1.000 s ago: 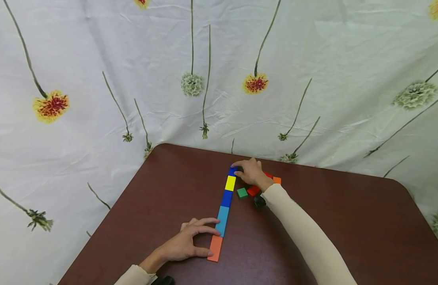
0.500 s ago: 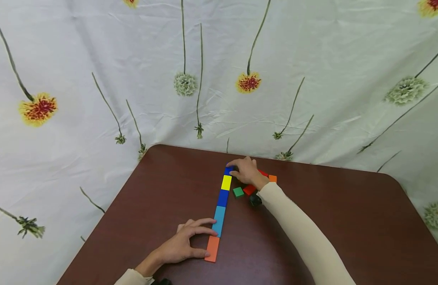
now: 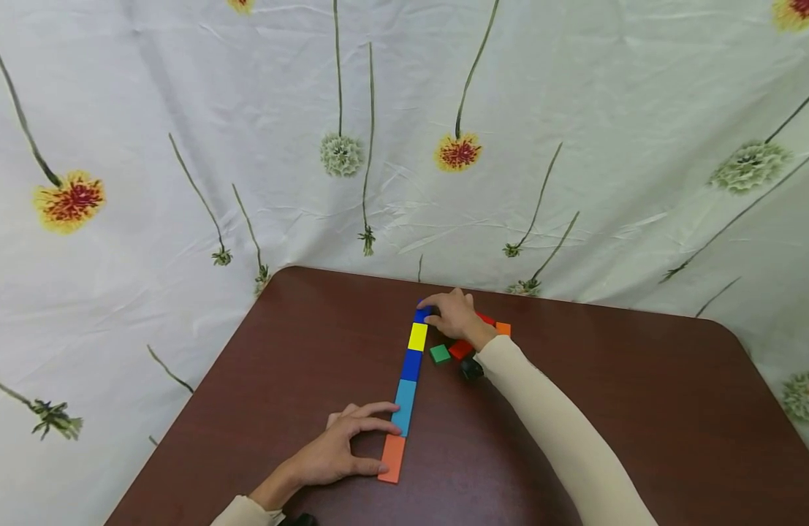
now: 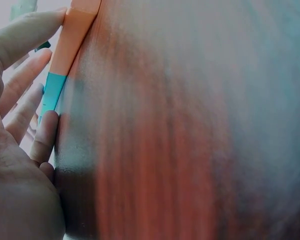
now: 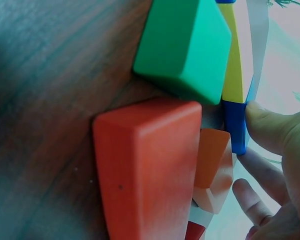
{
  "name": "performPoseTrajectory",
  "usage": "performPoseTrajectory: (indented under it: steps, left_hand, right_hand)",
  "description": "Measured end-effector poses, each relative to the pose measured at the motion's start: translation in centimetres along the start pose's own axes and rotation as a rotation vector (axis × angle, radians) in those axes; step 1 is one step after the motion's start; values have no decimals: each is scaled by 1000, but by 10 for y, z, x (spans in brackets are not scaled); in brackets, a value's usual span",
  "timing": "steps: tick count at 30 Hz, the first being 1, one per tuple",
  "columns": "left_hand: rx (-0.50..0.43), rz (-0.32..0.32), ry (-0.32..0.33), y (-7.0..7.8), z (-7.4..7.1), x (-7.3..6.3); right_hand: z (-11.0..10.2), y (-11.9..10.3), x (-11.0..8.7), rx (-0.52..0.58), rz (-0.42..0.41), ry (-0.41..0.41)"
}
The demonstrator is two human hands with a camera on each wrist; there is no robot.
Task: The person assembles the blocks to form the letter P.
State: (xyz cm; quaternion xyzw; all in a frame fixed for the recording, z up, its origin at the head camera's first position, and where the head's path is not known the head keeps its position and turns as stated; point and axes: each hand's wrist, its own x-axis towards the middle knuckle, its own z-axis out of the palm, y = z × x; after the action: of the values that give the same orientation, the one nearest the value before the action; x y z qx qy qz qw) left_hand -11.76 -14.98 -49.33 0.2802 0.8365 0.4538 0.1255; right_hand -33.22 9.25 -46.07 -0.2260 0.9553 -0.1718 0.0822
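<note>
A straight row of flat blocks runs away from me: an orange block [image 3: 392,459], a light blue block [image 3: 404,407], a dark blue block [image 3: 411,364], a yellow block [image 3: 417,337] and a far blue block [image 3: 421,315]. My left hand [image 3: 335,449] lies along the row's near left side. Its thumb touches the orange block and its extended fingertips touch the light blue one. At the far end, my right hand [image 3: 458,315] pinches the far blue block between thumb and forefinger, partly covering it. The right wrist view shows that thumb [image 5: 267,130] against the block's side.
Loose blocks lie right of the row, partly under my right hand: a green block [image 3: 440,354], a red block [image 3: 461,349] and an orange block [image 3: 503,329]. A black wrist device [image 3: 471,369] sits under my right wrist. Flowered cloth [image 3: 404,146] hangs behind the brown table [image 3: 608,409].
The head view has shifted slightly, so the whole scene sits a little further left than a second ago. Both hands and the row of blocks keep their places on the table.
</note>
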Motion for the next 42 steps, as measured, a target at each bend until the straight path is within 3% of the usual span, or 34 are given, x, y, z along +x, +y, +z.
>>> performPoseTrajectory:
  steps: [12, 22, 27, 33, 42]
  left_hand:
    - [-5, 10, 6, -1, 0, 0]
    - [-6, -6, 6, 2, 0, 0]
    - [-4, -9, 10, 3, 0, -1]
    - [-14, -7, 9, 4, 0, -1]
    - [-20, -11, 4, 6, 1, -2]
  right_hand:
    - [1, 1, -1, 22, -14, 17]
    - [-10, 17, -12, 169, -82, 34]
    - [-18, 26, -19, 227, -124, -9]
    - [-21, 37, -24, 213, -170, -65]
    - [-20, 45, -26, 206, -153, -59]
